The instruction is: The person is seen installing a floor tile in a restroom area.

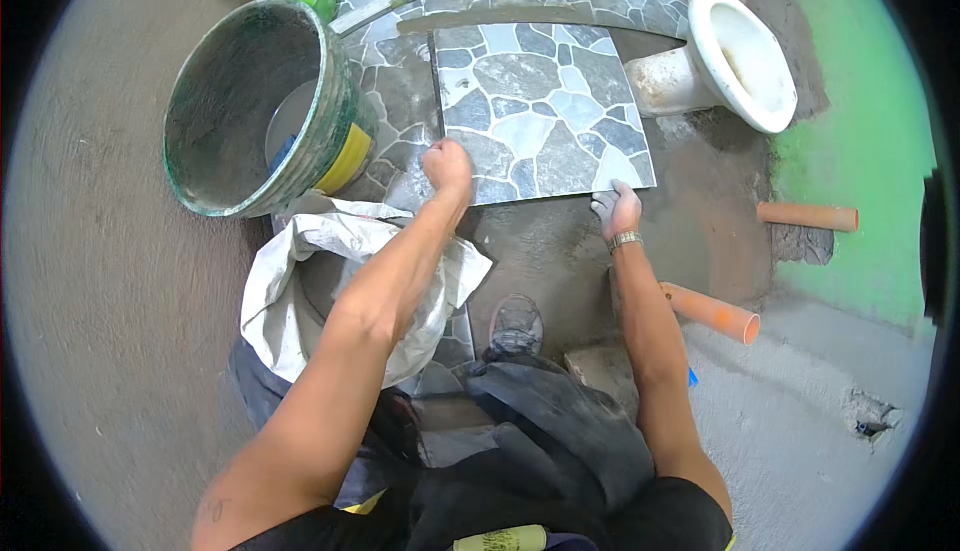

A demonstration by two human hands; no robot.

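Left hand (447,166) was a closed fist on the near-left corner of the tile (540,111). Right hand (616,209), grey-smeared, gripped the tile's near edge, right of centre. Tile lay upper centre, over wet mortar (560,251). Bucket (262,106) upper left, sack (300,271) below it; toilet (735,56) upper right.

Bucket (262,111) and toilet (735,59) flank the tile (545,111); wet mortar (560,251) lies open.

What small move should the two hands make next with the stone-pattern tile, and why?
Probably press the tile flat and nudge it left. The left hand and right hand both grip its near edge, wet mortar lies in front, and the laid tiles sit beside its left edge.
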